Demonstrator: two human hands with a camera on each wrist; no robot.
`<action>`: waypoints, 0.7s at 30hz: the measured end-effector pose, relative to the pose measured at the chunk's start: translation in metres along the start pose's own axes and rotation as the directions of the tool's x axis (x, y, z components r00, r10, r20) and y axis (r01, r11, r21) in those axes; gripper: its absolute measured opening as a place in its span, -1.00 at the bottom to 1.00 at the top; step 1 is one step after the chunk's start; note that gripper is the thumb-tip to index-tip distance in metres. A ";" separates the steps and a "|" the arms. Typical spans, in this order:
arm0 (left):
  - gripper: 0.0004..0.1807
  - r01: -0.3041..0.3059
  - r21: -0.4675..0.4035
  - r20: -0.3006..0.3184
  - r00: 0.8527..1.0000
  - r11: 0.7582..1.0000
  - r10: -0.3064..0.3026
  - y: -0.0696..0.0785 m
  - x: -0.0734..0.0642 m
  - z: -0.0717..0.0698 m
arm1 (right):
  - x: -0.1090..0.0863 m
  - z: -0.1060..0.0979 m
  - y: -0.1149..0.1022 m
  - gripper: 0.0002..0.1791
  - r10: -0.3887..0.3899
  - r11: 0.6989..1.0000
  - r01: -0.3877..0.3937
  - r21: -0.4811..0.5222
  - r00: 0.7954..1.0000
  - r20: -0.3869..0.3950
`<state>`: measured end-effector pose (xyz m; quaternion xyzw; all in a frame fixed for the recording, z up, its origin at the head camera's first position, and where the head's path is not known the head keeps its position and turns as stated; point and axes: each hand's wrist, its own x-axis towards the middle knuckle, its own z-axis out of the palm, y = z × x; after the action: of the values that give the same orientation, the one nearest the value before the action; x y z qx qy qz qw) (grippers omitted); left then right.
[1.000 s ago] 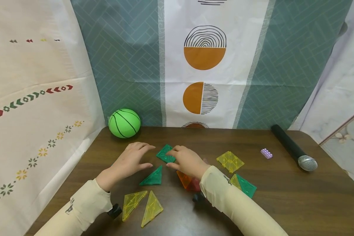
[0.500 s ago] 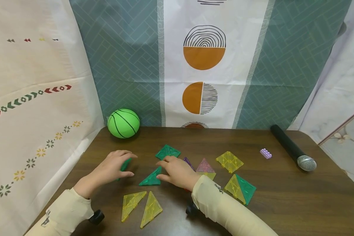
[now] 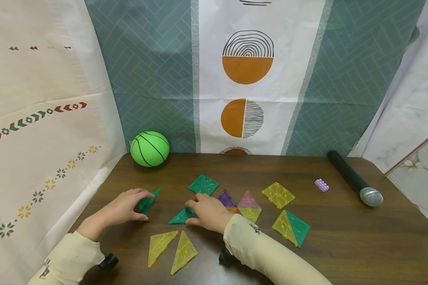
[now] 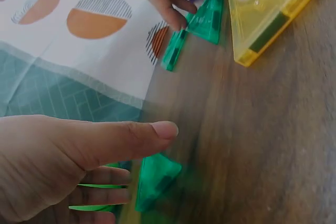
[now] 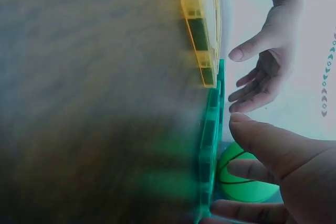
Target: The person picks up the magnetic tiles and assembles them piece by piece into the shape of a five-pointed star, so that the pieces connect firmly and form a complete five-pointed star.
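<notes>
At three o'clock of the left hand (image 3: 123, 206), a green translucent plastic triangle (image 3: 148, 202) is framed by parted fingers (image 4: 105, 196); at nine of the right hand (image 3: 209, 212), a second green triangle (image 3: 180, 217) is likewise framed.

Left hand (image 3: 124, 206) at one green triangle (image 3: 148, 203), right hand (image 3: 208, 213) at another green triangle (image 3: 181, 217)

A cream left sleeve (image 3: 69, 253) fills the lower left of the head view, and a matching right sleeve (image 3: 271, 251) crosses from lower centre towards lower right. Both are loose, wrinkled and end at the wrist. Each bears a small dark marking, too small to read. A short, black, rounded left device (image 3: 108, 262) juts from under one cuff, and a similar right device (image 3: 227, 257) from under the other. The left grip (image 3: 123, 206) and right grip (image 3: 207, 211) are bare.
</notes>
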<state>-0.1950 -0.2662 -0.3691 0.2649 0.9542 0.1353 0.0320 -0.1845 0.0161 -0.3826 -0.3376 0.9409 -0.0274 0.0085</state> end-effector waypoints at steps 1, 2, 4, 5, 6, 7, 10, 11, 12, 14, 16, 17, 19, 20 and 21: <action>-0.37 0.005 -0.004 0.009 1.000 1.000 -0.005 -0.001 -0.001 0.000 | 0.000 0.000 -0.001 -0.43 0.000 1.000 0.000 -0.001 1.000 0.002; -0.39 0.008 -0.007 0.015 1.000 1.000 -0.008 -0.001 -0.001 0.001 | 0.000 0.000 -0.001 -0.44 0.002 1.000 -0.002 -0.005 1.000 0.005; -0.44 0.011 -0.007 0.021 1.000 1.000 -0.010 -0.003 -0.002 0.003 | 0.001 0.000 -0.003 -0.44 0.003 1.000 -0.003 -0.016 1.000 0.011; -0.46 0.010 -0.007 0.022 1.000 1.000 -0.010 -0.005 -0.003 0.004 | 0.001 -0.001 -0.004 -0.45 0.004 1.000 -0.003 -0.024 1.000 0.013; -0.49 0.006 -0.006 0.017 1.000 1.000 -0.006 -0.005 -0.003 0.004 | 0.001 -0.001 -0.004 -0.45 0.003 0.999 -0.003 -0.034 1.000 0.016; -0.50 0.004 -0.003 0.008 1.000 1.000 -0.004 -0.006 -0.004 0.005 | 0.002 -0.001 -0.005 -0.45 0.002 0.999 -0.001 -0.046 1.000 0.018; -0.50 -0.001 0.000 -0.025 1.000 1.000 0.001 -0.010 -0.005 0.007 | 0.003 -0.001 -0.006 -0.47 -0.004 0.996 0.006 -0.085 1.000 0.025; -0.49 0.000 -0.005 -0.033 0.999 1.000 0.000 -0.012 -0.005 0.007 | 0.004 -0.001 -0.006 -0.47 -0.006 0.995 0.008 -0.094 1.000 0.027; -0.49 0.002 -0.006 -0.041 0.999 1.000 -0.002 -0.013 -0.005 0.008 | 0.004 -0.001 -0.006 -0.48 -0.007 0.995 0.010 -0.103 1.000 0.030; -0.48 0.006 -0.009 -0.048 0.999 1.000 -0.006 -0.015 -0.005 0.009 | 0.003 -0.001 -0.006 -0.48 -0.009 0.993 0.013 -0.117 0.999 0.034; -0.48 0.008 -0.015 -0.050 0.999 1.000 -0.009 -0.015 -0.005 0.010 | 0.003 -0.002 -0.006 -0.49 -0.010 0.993 0.015 -0.121 0.999 0.041; -0.47 0.010 -0.017 -0.051 0.999 1.000 -0.011 -0.015 -0.005 0.010 | 0.002 -0.002 -0.006 -0.49 -0.009 0.993 0.014 -0.121 0.999 0.047; -0.46 0.012 -0.017 -0.055 0.998 1.000 -0.013 -0.014 -0.005 0.011 | 0.001 -0.003 -0.006 -0.49 -0.009 0.992 0.016 -0.122 0.998 0.058; -0.45 0.014 -0.019 -0.057 0.998 1.000 -0.015 -0.013 -0.005 0.012 | 0.000 -0.004 -0.005 -0.49 -0.010 0.992 0.018 -0.121 0.998 0.062; -0.44 0.014 -0.021 -0.060 0.998 1.000 -0.016 -0.012 -0.004 0.012 | 0.000 -0.004 -0.005 -0.49 -0.012 0.992 0.020 -0.122 0.998 0.067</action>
<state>-0.1958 -0.2756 -0.3842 0.2532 0.9553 0.1527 0.0070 -0.1815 0.0127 -0.3782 -0.3457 0.9372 0.0414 0.0185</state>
